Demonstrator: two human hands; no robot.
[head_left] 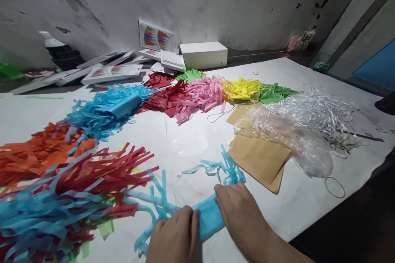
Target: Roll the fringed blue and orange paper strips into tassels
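a folded strip of blue tissue paper [210, 220] is lying at the near middle of the table, between two hands. the left hand [173, 236], fingers pressed together, is holding its left end; the right hand [242, 209] is gripping the right end with bent fingers; the undersides of both grips are staying hidden. fringed strands [236, 176] are trailing beyond each hand. likely faults: the thin paper could be tearing or creasing if the hands are pulling unevenly; strands at left, reaching toward the red and blue fringe pile [101, 181], could be tangling there; those at right could be snagging on the brown paper sheets [259, 156] just beside them. the white table [173, 148] is carrying fringed bundles [203, 94] in an arc from left to far right. silver strands [317, 109], clear plastic [311, 158] and an elastic band [326, 185] are lying at right. printed packs [111, 73] and a white box [203, 56] are lining the far edge, beneath a stained grey wall [247, 4].
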